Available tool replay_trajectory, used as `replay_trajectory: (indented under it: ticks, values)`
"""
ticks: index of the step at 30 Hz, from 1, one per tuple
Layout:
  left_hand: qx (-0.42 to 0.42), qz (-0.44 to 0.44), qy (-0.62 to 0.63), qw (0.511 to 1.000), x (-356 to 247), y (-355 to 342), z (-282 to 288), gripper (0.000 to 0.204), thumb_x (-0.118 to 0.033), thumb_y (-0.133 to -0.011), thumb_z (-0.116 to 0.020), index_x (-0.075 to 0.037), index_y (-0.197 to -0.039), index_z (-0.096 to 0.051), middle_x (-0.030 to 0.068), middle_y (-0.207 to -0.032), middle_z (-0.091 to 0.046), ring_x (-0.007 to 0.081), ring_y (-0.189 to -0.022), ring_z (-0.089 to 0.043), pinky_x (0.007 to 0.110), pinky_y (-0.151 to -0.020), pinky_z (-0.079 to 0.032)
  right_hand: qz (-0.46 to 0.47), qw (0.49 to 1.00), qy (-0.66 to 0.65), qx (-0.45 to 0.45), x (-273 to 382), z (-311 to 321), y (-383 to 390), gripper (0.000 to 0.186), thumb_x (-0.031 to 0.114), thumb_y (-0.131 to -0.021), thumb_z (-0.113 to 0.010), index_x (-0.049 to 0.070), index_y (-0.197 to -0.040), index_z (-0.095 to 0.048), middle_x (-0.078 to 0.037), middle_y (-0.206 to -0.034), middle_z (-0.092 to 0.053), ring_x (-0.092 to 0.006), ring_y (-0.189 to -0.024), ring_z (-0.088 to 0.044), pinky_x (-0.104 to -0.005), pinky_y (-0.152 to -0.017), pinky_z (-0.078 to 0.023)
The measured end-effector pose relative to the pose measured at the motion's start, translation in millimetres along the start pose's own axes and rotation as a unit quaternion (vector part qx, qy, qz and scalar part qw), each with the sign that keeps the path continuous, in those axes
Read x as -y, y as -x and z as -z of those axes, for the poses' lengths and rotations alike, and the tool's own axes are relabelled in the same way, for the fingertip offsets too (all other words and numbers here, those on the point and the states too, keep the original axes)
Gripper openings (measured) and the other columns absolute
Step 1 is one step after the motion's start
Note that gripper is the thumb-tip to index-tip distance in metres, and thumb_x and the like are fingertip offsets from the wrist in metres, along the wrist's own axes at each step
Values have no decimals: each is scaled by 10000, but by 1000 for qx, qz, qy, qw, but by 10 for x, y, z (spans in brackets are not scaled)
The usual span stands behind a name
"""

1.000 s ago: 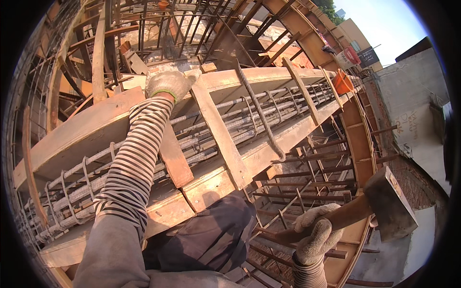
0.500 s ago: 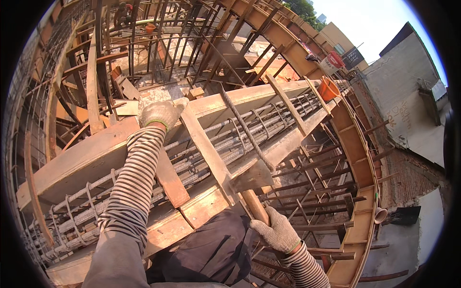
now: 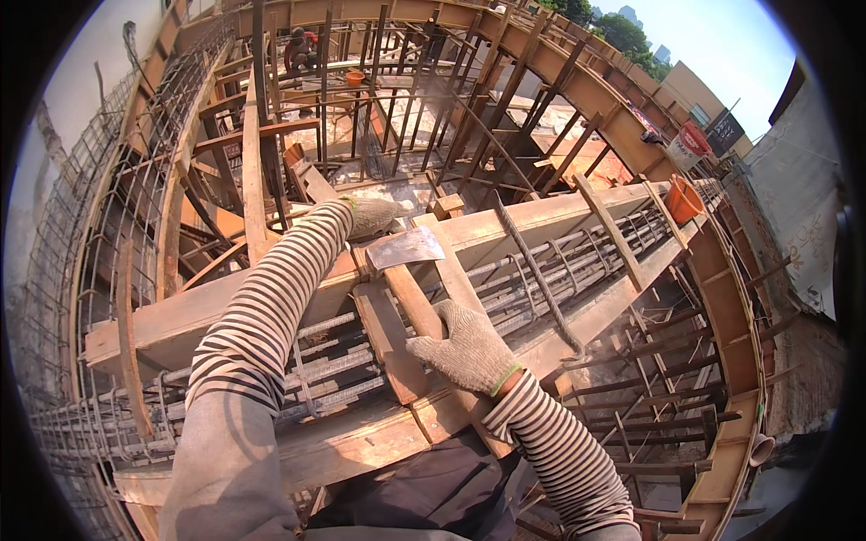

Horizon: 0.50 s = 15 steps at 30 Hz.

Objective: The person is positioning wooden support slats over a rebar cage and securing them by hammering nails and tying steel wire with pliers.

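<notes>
**Hatchet head down on the cross plank, both gloved hands engaged**

Hatchet [image 3: 408, 248]: flat grey metal head, wooden handle. Head sits at the far end of a short cross plank [image 3: 390, 338] that spans the beam form, just beside the left hand. Handle runs down toward the person, into the right hand.

Left side of view: curved rebar mesh [image 3: 81, 270] and upright timber posts. Left sleeve, striped, reaches up from the lower edge across the form.

Left hand [image 3: 374, 215]: gloved, pressed on the far form board [image 3: 532, 221]. Fingers curl over the edge; whether they grip anything, cannot tell.

Centre: rebar cage [image 3: 334, 370] lies lengthwise inside the form, under the cross planks.

Right hand [image 3: 465, 347]: knit glove, fingers wrapped tight round the hatchet handle, low on the shaft.

Right of that: a bent bar [image 3: 537, 275] lies diagonally over the form. Farther right, an orange bucket [image 3: 683, 198] sits on the form's top edge. Far background, top: another person [image 3: 302, 50] crouched among upright bars.
</notes>
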<state>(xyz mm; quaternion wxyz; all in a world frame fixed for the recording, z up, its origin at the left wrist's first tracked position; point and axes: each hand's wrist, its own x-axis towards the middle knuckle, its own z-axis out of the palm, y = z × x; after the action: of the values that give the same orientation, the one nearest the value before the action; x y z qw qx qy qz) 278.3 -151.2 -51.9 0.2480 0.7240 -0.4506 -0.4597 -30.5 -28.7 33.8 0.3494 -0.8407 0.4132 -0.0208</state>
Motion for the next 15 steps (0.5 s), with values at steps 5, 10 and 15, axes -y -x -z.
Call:
replay_trajectory:
  ticks: [5,10,15]
  values:
    - [63,-65,-62,994,-99,36,18,612,-457,-1080,-468,13,-1453,-590,166,-1340,-692,222,-1181,-686,365,-1000,-553,-15,1000,0,-13,-38,-427,-259,676,593,-948,-641,-55,-1141,-659,-300,-1141,-717,-438,-1128,-699,-479,-960,-557]
    - [97,-139,-124,978,113,200,-88,591,-418,-1059,-543,22,-1449,-591,172,-1300,-710,202,-1159,-690,339,-995,-554,79,988,74,-105,56,7,57,654,604,-985,-626,-31,-1137,-668,-227,-1018,-738,-383,-997,-733,-471,-872,-573]
    - [96,-190,-156,964,293,371,-38,580,-380,-1038,-619,32,-1446,-592,179,-1260,-728,183,-1137,-695,313,-990,-554,16,927,64,-368,-978,907,-138,454,454,-1026,-636,11,-1114,-683,-180,-1007,-725,-363,-945,-704,-475,-862,-533]
